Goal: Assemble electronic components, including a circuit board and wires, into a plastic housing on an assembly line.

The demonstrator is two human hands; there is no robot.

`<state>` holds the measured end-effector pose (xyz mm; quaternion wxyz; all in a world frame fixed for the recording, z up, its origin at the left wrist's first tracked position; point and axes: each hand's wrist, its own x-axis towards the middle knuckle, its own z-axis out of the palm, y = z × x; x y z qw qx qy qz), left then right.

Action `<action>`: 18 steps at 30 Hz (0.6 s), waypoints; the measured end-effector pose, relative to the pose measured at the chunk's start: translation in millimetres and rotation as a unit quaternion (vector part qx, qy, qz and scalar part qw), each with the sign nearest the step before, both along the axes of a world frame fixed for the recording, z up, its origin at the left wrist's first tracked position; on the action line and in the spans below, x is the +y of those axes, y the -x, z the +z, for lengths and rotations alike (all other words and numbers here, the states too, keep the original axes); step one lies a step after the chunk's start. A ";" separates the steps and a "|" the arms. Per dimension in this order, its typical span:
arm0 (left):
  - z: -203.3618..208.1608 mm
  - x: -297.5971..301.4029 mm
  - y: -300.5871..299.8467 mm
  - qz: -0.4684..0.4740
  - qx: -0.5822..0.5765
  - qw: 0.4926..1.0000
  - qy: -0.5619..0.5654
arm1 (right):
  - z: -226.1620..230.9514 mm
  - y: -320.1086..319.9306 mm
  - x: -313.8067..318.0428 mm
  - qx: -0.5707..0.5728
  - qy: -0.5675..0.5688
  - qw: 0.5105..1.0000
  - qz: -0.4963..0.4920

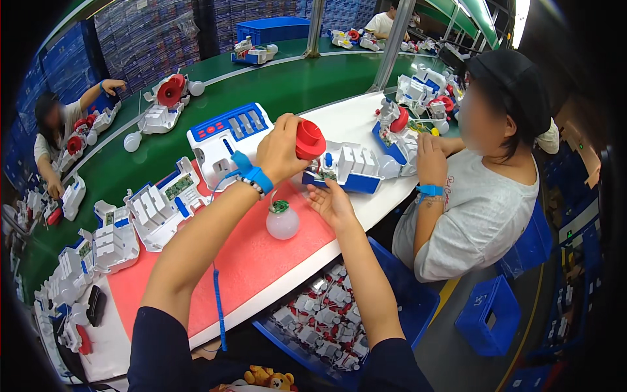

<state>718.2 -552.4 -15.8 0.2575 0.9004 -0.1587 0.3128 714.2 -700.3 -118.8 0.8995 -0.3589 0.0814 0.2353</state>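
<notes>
My left hand (279,149), with a blue wrist strap, is closed around a red round horn-shaped part (309,140). It holds this part above the end of a white and blue plastic housing half (349,168). My right hand (332,204) lies palm up at the housing's near edge, fingers apart; whether they touch it I cannot tell. Between my forearms, a frosted white bulb (283,224) with a small green circuit board on top rests on the pink mat (261,268). Behind my left wrist stands a white and blue housing (228,140) with red buttons.
Opened housings (160,206) line the bench's left side. A green conveyor (215,88) carries more assemblies behind. Below the bench edge, a blue bin (408,294) holds many small white and red parts. A co-worker (480,189) works close on the right. The strap's coiled blue cord (219,307) hangs down.
</notes>
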 end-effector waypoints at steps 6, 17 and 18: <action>-18.2 -8.3 -18.2 0.070 0.020 0.997 -0.005 | -2.4 -11.0 -5.0 0.005 -0.086 0.996 -0.007; -37.0 53.5 11.2 0.046 0.068 0.992 0.093 | 19.6 118.2 48.4 -0.212 0.200 0.932 -0.218; -25.4 46.4 26.2 0.039 0.123 0.988 0.088 | 21.1 136.8 50.2 -0.262 0.268 0.897 -0.232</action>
